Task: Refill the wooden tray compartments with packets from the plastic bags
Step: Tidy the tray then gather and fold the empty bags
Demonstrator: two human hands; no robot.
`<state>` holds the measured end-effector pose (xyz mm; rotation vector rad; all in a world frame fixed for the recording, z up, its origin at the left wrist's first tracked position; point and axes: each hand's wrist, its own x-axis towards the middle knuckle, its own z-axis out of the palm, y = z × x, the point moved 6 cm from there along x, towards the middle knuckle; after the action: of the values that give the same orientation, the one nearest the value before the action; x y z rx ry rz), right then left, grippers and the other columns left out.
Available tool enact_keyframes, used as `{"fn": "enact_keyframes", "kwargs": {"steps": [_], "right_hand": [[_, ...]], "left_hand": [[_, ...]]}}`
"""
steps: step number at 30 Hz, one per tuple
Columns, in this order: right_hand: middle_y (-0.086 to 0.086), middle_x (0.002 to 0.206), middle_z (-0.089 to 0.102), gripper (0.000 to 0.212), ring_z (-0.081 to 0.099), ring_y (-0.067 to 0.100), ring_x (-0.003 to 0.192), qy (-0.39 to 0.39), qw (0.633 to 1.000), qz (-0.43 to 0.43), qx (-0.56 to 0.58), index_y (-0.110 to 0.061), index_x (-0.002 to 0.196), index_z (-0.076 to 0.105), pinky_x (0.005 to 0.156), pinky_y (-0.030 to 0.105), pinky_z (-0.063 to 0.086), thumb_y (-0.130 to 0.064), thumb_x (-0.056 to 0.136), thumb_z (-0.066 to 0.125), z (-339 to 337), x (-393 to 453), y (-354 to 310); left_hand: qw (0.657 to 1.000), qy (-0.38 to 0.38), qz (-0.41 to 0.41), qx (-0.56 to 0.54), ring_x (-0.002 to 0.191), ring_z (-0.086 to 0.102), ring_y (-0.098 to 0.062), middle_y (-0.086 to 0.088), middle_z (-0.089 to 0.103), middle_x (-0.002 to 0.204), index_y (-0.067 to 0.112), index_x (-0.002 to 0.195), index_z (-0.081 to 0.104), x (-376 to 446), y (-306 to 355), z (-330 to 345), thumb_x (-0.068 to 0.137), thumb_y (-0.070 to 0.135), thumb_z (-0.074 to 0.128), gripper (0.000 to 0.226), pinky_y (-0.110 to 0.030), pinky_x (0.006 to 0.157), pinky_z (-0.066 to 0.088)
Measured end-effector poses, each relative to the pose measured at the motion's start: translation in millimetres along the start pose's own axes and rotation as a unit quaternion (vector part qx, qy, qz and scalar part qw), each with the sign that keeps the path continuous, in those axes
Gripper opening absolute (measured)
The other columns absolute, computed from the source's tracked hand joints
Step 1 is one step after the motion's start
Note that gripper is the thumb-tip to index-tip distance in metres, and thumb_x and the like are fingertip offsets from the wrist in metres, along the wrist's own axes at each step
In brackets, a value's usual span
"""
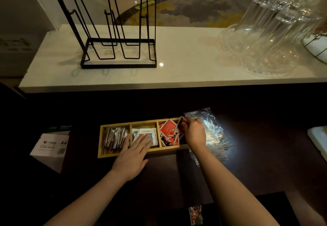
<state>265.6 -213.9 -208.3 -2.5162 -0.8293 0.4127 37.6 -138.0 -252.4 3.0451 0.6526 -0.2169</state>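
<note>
A wooden tray (101, 142) with three visible compartments lies on the dark counter. Its left compartment holds several pale upright packets (114, 138), the middle one white packets (145, 131), the right one red and white packets (167, 130). My left hand (131, 156) rests flat, fingers straight, on the tray's front wall and the white packets. My right hand (192, 133) pinches a red packet (179, 122) on edge at the right end of the tray. A clear plastic bag (212, 131) lies just right of that hand, partly under my forearm.
Above the counter a white ledge (177, 71) carries a black wire rack (113, 30) with a wooden bar and a glass dish of upturned glasses (269, 36). A box of A4 paper (51, 144) sits left of the tray. A white object (318, 139) shows at the right edge.
</note>
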Motion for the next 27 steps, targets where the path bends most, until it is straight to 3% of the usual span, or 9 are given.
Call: {"fn": "enact_keyframes", "kwargs": {"steps": [7,11,14,17,19,22,25,27], "right_hand": [[0.015,0.107,0.062,0.023,0.062,0.03,0.091,0.045,0.998,-0.044,-0.003,-0.006,0.11,0.061,0.073,0.039,0.053,-0.021,0.094,0.054,-9.5,-1.5,-2.1],[0.01,0.095,0.069,0.035,0.067,0.025,0.082,-0.071,0.992,-0.105,0.0,-0.01,0.112,0.06,0.071,0.037,0.056,-0.039,0.092,0.055,13.0,-9.7,-13.5],[0.008,0.082,0.069,0.04,0.065,0.022,0.072,-0.039,0.996,-0.056,0.05,-0.011,0.105,0.063,0.062,0.034,0.053,-0.045,0.095,0.045,5.5,-7.7,-0.8],[0.01,0.101,0.067,0.027,0.062,0.021,0.085,0.036,0.998,0.012,0.045,-0.009,0.108,0.06,0.072,0.032,0.05,-0.031,0.094,0.054,-16.6,4.9,35.3],[0.02,0.119,0.056,0.041,0.055,0.032,0.106,0.044,0.997,0.053,-0.024,-0.002,0.12,0.053,0.087,0.037,0.045,-0.028,0.089,0.062,-27.8,15.5,66.6],[0.027,0.128,0.046,0.068,0.045,0.043,0.118,-0.001,0.989,0.123,-0.08,0.005,0.128,0.042,0.098,0.045,0.039,-0.037,0.082,0.069,-33.7,24.5,105.9],[0.027,0.133,0.043,0.07,0.044,0.042,0.122,-0.04,0.985,0.156,-0.065,0.003,0.131,0.041,0.1,0.043,0.038,-0.038,0.082,0.069,-29.9,28.3,124.1],[0.026,0.131,0.046,0.062,0.047,0.04,0.12,-0.041,0.985,0.16,-0.042,0.001,0.128,0.047,0.098,0.038,0.039,-0.035,0.083,0.069,-26.6,28.5,126.8]], "left_hand": [[1.0,0.01,-0.002,0.017,0.142,0.027,-0.026,-0.01,0.033,0.153,0.015,0.143,0.036,-0.6,3.3,0.6,0.076,0.044,0.068,0.08,-0.058,0.111,0.01],[1.0,0.016,0.001,0.025,0.143,0.026,-0.026,-0.011,0.033,0.153,0.014,0.143,0.037,-1.0,4.7,-1.7,0.073,0.041,0.071,0.082,-0.058,0.111,0.013],[1.0,0.016,-0.001,0.024,0.146,0.005,-0.023,-0.011,0.03,0.154,0.014,0.145,0.034,-1.8,3.6,-0.6,0.073,0.04,0.07,0.084,-0.057,0.113,0.007],[1.0,0.003,-0.005,0.024,0.144,-0.006,-0.021,-0.01,0.028,0.155,0.015,0.145,0.032,-1.2,2.6,0.3,0.072,0.039,0.071,0.086,-0.057,0.114,0.003],[1.0,-0.005,-0.006,0.027,0.145,-0.003,-0.022,-0.011,0.029,0.154,0.015,0.145,0.033,-0.8,3.9,-1.9,0.071,0.039,0.072,0.087,-0.057,0.114,0.003],[0.999,-0.013,-0.015,0.03,0.145,0.004,-0.023,-0.011,0.03,0.154,0.015,0.145,0.033,-1.4,4.5,-3.3,0.069,0.039,0.073,0.089,-0.057,0.114,0.002],[0.999,-0.014,-0.021,0.029,0.146,0.003,-0.022,-0.011,0.03,0.154,0.014,0.145,0.034,-1.8,4.6,-3.0,0.069,0.039,0.073,0.089,-0.057,0.114,0.0],[0.999,-0.012,-0.025,0.026,0.145,0.022,-0.024,-0.011,0.036,0.152,0.014,0.142,0.039,-0.6,5.9,-4.9,0.067,0.039,0.075,0.086,-0.058,0.114,0.001]]}}
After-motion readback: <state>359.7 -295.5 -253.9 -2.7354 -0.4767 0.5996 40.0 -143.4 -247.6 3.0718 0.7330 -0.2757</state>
